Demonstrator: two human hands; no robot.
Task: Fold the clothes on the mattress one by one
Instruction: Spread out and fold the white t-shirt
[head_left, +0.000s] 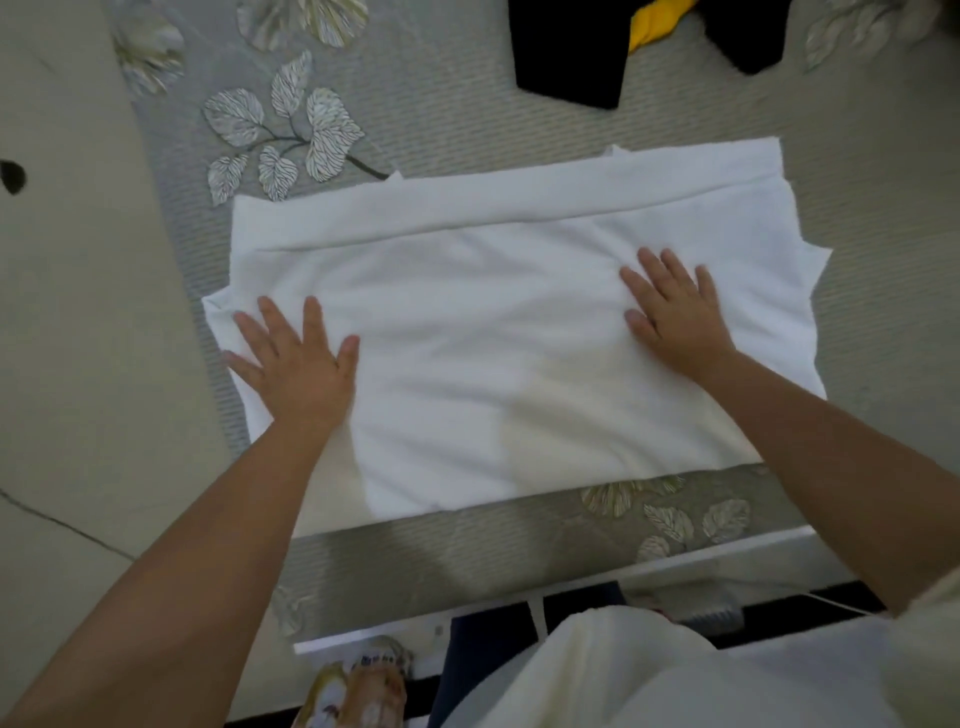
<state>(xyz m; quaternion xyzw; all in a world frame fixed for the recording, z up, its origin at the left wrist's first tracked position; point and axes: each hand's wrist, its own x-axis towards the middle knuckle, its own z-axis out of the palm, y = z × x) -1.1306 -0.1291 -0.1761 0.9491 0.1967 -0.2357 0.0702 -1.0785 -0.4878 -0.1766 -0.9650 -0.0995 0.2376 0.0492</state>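
Note:
A white garment (498, 332) lies spread flat on the grey leaf-patterned mattress (441, 104), folded into a wide rectangle with a doubled strip along its far edge. My left hand (296, 364) presses flat on its left end, fingers spread and straight. Flat on the right part of the cloth, near the right end, rests my right hand (672, 312) with its fingers straight too. Neither hand grips the fabric.
A black garment (566, 47) and a yellow one (655, 21) lie at the far edge of the mattress. The mattress's near edge (519, 561) runs just below the white garment. Pale floor (67, 312) lies to the left.

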